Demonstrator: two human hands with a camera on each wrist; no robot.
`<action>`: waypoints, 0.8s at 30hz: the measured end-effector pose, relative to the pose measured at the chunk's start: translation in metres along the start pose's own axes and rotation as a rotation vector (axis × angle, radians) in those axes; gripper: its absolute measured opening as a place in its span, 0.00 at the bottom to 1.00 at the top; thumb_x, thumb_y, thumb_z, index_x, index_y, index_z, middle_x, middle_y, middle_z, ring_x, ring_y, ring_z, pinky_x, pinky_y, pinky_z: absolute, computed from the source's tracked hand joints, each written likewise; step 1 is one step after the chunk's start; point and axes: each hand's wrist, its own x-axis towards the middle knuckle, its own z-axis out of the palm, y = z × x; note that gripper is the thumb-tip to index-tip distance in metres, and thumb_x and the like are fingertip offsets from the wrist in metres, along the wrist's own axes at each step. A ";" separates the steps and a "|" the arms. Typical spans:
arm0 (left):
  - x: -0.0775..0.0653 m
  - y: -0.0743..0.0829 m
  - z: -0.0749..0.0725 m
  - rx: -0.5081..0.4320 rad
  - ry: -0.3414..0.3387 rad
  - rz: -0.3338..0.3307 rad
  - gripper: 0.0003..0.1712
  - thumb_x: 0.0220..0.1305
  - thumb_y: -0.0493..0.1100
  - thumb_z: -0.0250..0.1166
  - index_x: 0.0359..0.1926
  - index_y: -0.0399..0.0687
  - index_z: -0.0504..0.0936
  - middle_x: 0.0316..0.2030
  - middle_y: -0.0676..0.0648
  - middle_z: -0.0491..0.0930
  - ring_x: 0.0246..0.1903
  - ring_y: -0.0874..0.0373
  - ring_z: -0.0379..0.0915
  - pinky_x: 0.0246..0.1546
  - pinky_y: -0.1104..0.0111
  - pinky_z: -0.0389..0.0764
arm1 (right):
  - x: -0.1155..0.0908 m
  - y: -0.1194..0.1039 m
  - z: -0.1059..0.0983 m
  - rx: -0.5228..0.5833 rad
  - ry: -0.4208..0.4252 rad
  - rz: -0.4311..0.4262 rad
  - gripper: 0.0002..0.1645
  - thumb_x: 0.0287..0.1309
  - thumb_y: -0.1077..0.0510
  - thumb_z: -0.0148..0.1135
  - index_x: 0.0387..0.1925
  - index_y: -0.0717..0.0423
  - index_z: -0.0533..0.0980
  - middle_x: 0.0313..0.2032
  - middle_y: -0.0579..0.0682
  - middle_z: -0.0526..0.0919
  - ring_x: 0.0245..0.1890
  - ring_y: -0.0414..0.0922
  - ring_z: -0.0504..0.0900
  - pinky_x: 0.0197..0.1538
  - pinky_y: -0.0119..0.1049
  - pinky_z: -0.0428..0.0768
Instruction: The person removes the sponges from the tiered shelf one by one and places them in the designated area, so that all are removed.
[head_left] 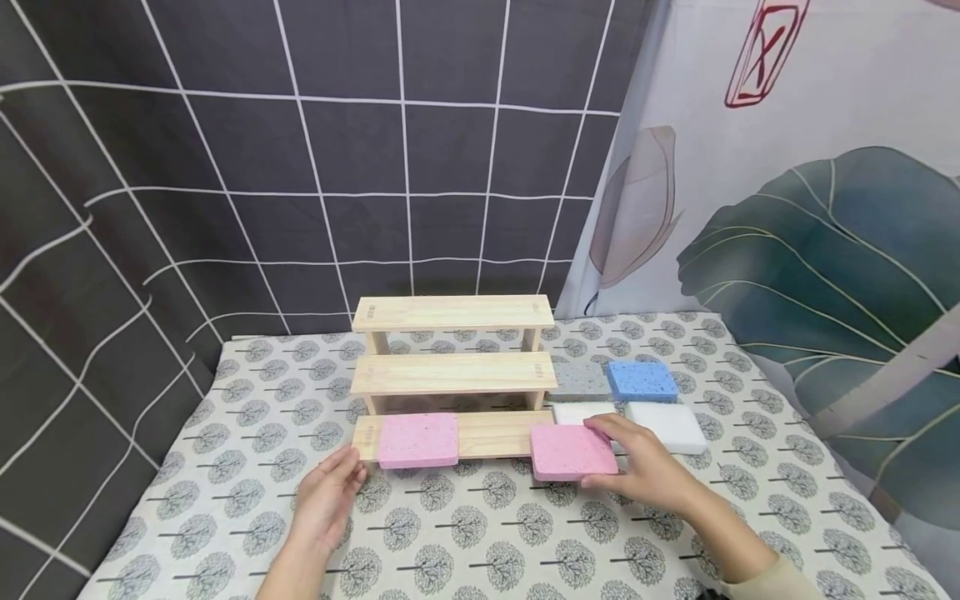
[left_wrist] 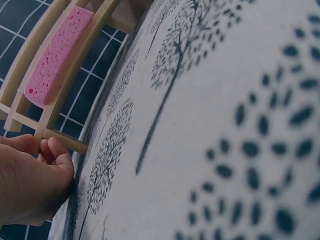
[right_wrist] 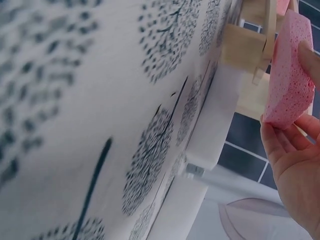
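A three-step wooden shelf [head_left: 453,383] stands on the patterned cloth. One pink sponge [head_left: 418,439] lies on the left part of its lowest step, also seen in the left wrist view. At that step's left end, my left hand [head_left: 324,500] pinches the corner of the board between thumb and fingers. My right hand [head_left: 651,465] grips a second pink sponge [head_left: 573,452] by its right side, thumb on one edge and fingers on the other. In the right wrist view this sponge [right_wrist: 290,70] is raised above the cloth, near the right end of the lowest step.
Right of the shelf lie a grey sponge [head_left: 579,381], a blue sponge [head_left: 642,381] and two white sponges, one [head_left: 667,427] behind my right hand and another [head_left: 581,412] partly hidden by the held sponge. A dark grid-patterned curtain [head_left: 450,150] hangs behind the shelf.
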 end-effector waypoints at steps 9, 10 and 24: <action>0.001 0.001 -0.001 0.001 -0.010 0.000 0.30 0.77 0.37 0.53 0.72 0.28 0.57 0.47 0.50 0.74 0.45 0.66 0.71 0.54 0.79 0.77 | -0.010 0.005 -0.006 0.010 0.011 -0.012 0.49 0.43 0.43 0.82 0.61 0.66 0.74 0.59 0.60 0.79 0.57 0.58 0.80 0.61 0.60 0.77; 0.001 0.001 -0.001 0.000 -0.011 -0.001 0.30 0.77 0.37 0.53 0.72 0.28 0.57 0.47 0.50 0.74 0.45 0.66 0.71 0.54 0.79 0.77 | -0.011 0.006 -0.007 0.010 0.014 -0.013 0.49 0.43 0.43 0.82 0.61 0.66 0.74 0.59 0.60 0.79 0.57 0.58 0.80 0.61 0.60 0.77; 0.000 -0.001 -0.001 -0.008 -0.012 0.001 0.30 0.77 0.37 0.53 0.73 0.28 0.56 0.46 0.51 0.73 0.45 0.67 0.71 0.54 0.79 0.77 | -0.031 0.015 -0.016 -0.063 0.083 -0.029 0.49 0.35 0.47 0.86 0.59 0.64 0.76 0.57 0.59 0.81 0.54 0.57 0.81 0.58 0.59 0.78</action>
